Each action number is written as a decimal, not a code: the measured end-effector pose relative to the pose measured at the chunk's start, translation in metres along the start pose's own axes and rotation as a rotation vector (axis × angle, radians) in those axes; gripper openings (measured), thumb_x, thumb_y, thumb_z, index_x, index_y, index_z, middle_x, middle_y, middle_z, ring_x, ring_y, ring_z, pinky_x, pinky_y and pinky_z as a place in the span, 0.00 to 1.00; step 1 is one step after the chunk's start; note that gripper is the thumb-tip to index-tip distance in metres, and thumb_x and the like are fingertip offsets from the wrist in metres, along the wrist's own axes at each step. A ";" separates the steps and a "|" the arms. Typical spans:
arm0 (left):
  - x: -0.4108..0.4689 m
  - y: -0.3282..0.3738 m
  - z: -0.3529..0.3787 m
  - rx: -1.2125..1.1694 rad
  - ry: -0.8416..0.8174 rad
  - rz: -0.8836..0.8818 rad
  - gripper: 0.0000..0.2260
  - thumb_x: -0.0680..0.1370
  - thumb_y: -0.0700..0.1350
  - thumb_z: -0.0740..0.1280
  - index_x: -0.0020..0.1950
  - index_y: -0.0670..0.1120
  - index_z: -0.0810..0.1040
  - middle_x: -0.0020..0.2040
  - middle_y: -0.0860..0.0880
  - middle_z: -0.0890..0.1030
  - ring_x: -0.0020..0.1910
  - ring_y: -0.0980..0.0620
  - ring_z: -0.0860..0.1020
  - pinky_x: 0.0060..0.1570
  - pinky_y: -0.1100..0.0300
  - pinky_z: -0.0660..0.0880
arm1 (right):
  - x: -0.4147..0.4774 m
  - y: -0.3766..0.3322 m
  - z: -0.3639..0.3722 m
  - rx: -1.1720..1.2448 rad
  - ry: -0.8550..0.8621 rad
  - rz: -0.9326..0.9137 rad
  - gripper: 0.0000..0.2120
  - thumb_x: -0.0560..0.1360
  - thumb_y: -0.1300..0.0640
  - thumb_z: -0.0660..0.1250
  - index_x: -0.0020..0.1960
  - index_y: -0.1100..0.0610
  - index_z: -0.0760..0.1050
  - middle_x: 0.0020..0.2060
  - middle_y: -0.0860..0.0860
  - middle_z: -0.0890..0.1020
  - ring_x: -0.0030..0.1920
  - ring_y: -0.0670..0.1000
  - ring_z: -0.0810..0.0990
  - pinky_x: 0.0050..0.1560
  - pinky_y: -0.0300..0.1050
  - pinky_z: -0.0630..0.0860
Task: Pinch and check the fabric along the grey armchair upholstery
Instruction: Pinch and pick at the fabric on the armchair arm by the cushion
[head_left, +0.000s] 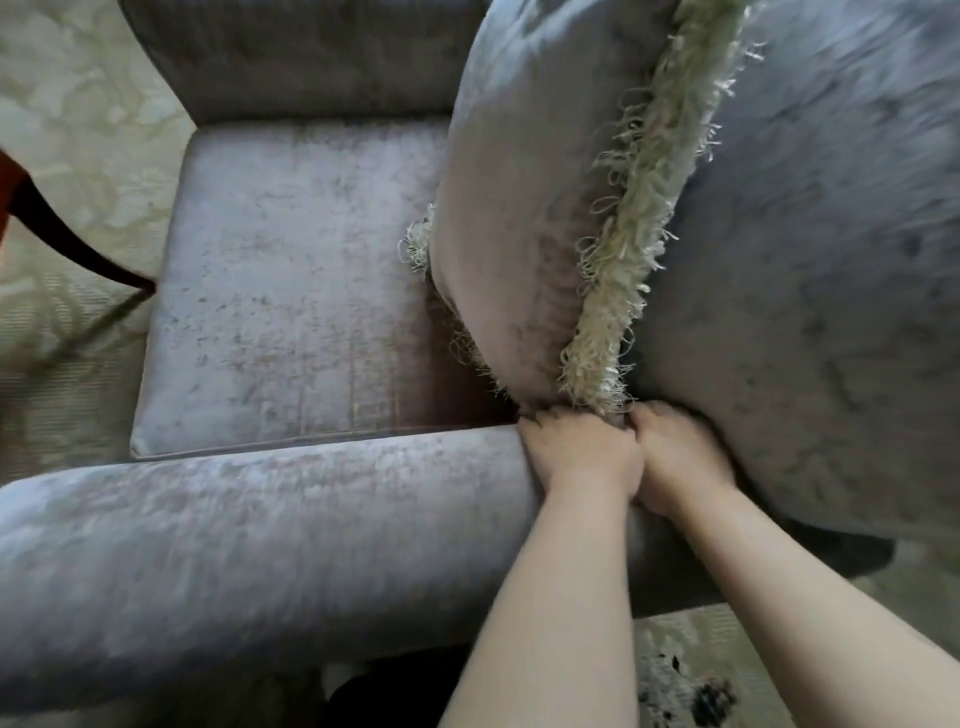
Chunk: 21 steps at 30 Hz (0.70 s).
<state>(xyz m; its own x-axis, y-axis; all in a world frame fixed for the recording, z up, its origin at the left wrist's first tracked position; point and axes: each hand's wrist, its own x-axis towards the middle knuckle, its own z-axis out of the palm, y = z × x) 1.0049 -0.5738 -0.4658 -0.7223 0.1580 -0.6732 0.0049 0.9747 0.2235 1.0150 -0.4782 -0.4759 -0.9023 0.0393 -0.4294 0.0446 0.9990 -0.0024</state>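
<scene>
Pale patterned carpet (78, 104); one dark curved furniture leg (67, 244) at left. One grey armchair (291, 270) seen from above: two armrests, one seat cushion, one fringed throw cushion (524, 208) leaning on the backrest. Two hands, side by side and touching. Left hand (582, 457) and right hand (680, 452) both have fingers curled tight, gripping grey fabric (615, 418) at the crease where near armrest (260, 530) meets backrest, just under the fringe. Blur hides whose cloth it is.
</scene>
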 end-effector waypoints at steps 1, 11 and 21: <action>0.001 0.003 0.001 -0.022 0.067 -0.002 0.26 0.79 0.57 0.50 0.67 0.40 0.70 0.67 0.40 0.71 0.65 0.41 0.68 0.63 0.45 0.58 | 0.005 0.003 -0.001 0.012 -0.033 -0.020 0.12 0.77 0.54 0.56 0.54 0.59 0.72 0.56 0.58 0.76 0.56 0.58 0.75 0.50 0.47 0.69; 0.024 -0.012 0.001 0.083 0.139 0.113 0.19 0.78 0.43 0.49 0.63 0.43 0.74 0.63 0.42 0.75 0.59 0.40 0.74 0.49 0.50 0.68 | 0.028 0.002 -0.003 0.242 -0.096 0.040 0.18 0.75 0.50 0.56 0.54 0.59 0.78 0.55 0.60 0.80 0.52 0.61 0.79 0.41 0.42 0.67; 0.030 -0.015 0.004 0.107 0.073 0.077 0.19 0.79 0.42 0.49 0.63 0.39 0.73 0.65 0.40 0.74 0.61 0.40 0.73 0.57 0.51 0.69 | 0.015 0.001 -0.004 0.229 -0.025 0.040 0.20 0.74 0.47 0.56 0.57 0.57 0.78 0.56 0.58 0.79 0.53 0.60 0.78 0.43 0.42 0.68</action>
<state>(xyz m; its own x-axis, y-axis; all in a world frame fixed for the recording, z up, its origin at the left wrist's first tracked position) 0.9862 -0.5831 -0.4920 -0.7656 0.2249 -0.6027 0.1332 0.9720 0.1935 0.9998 -0.4768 -0.4791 -0.8870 0.0757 -0.4555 0.1792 0.9656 -0.1886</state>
